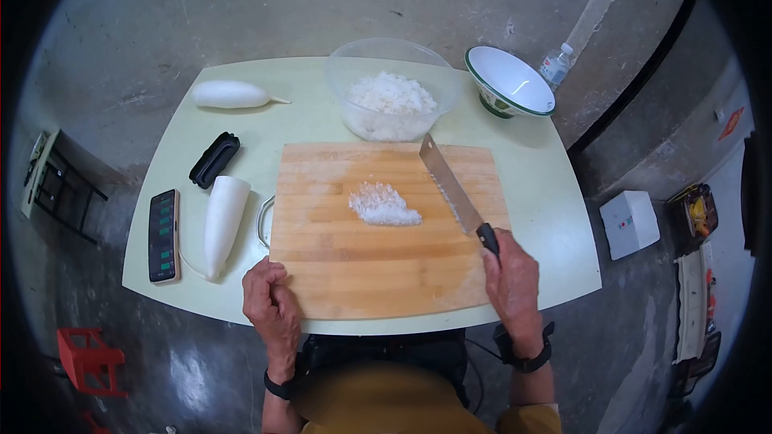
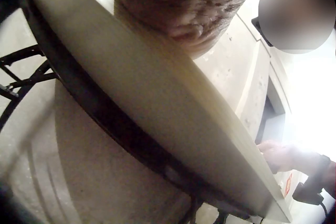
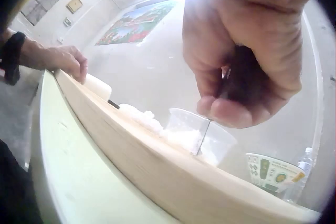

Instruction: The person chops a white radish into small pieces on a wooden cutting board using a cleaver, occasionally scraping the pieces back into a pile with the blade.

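Note:
A wooden cutting board (image 1: pixel 354 273) lies on the table with a small pile of finely chopped white radish (image 1: pixel 382 205) at its middle. My right hand (image 1: pixel 512 277) grips the black handle of a cleaver (image 1: pixel 450 185); its blade slants up and left over the board's right side, with white bits along it. In the right wrist view, that hand (image 3: pixel 244 56) wraps around the handle, with the blade edge-on below. My left hand (image 1: pixel 272 301) rests at the board's front left corner, fingers loosely bent. The left wrist view shows this hand (image 2: pixel 184 8) close up over the board's edge.
Behind the board stand a clear plastic bowl (image 1: pixel 338 84) of chopped white radish and a green-rimmed bowl (image 1: pixel 515 80). On the left are a cut white radish (image 1: pixel 225 221), a whole one (image 1: pixel 229 95), a black case (image 1: pixel 215 159) and a phone (image 1: pixel 164 235). A bottle (image 1: pixel 555 64) stands back right.

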A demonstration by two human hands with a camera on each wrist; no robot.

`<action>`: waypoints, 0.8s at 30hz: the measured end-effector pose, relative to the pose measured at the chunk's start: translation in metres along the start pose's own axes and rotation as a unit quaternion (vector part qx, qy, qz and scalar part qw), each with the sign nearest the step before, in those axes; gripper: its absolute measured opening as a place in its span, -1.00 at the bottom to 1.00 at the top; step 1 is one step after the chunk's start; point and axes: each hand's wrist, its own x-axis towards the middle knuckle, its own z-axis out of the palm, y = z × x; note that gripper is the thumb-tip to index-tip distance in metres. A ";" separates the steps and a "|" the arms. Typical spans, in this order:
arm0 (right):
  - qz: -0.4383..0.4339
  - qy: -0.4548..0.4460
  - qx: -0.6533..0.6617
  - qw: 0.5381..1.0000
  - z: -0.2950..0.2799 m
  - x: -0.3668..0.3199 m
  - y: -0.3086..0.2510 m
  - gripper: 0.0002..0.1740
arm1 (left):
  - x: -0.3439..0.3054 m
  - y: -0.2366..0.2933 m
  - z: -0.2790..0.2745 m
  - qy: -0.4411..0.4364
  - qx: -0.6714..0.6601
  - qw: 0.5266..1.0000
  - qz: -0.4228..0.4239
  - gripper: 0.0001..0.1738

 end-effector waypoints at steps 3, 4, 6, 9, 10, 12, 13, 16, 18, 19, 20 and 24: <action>-0.003 -0.018 0.029 0.999 0.011 -0.006 -0.020 -0.66 | -0.001 -0.001 0.001 0.006 -0.004 1.000 -0.004 -0.64; -0.004 -0.017 0.029 0.999 0.014 -0.006 -0.026 -0.66 | -0.001 -0.002 0.001 0.006 -0.002 1.000 -0.005 -0.64; -0.034 -0.036 0.035 0.998 0.018 -0.006 -0.036 -0.65 | 0.000 0.000 0.001 0.008 -0.008 1.000 -0.003 -0.64; -0.065 -0.043 0.033 0.996 0.016 -0.002 -0.035 -0.64 | 0.001 -0.002 0.000 0.007 -0.012 1.000 0.007 -0.64; -0.083 -0.043 0.042 0.995 0.012 0.003 -0.030 -0.64 | 0.001 -0.002 0.001 0.007 -0.011 1.000 0.013 -0.64; -0.099 -0.044 0.052 0.993 0.009 0.009 -0.019 -0.64 | 0.001 0.000 0.001 0.010 -0.007 1.000 0.012 -0.64; -0.105 -0.025 0.061 0.992 0.009 0.013 -0.013 -0.64 | 0.001 0.000 0.001 0.012 -0.002 1.000 0.012 -0.64; -0.081 -0.028 0.068 0.994 0.007 0.023 -0.005 -0.65 | 0.001 0.000 0.000 0.008 0.000 1.000 0.011 -0.65; -0.060 -0.040 0.084 0.994 0.012 0.028 0.002 -0.66 | 0.001 -0.002 0.000 0.009 0.005 1.000 0.015 -0.65; -0.061 -0.039 0.084 0.994 0.013 0.028 0.002 -0.66 | 0.001 -0.002 0.001 0.009 0.009 1.000 0.019 -0.65; -0.053 -0.042 0.083 0.994 0.015 0.029 0.000 -0.65 | 0.001 -0.002 0.001 0.010 0.010 1.000 0.019 -0.65; -0.078 -0.071 0.087 0.991 0.016 0.033 -0.008 -0.66 | 0.001 0.000 0.001 0.012 0.000 1.000 0.008 -0.65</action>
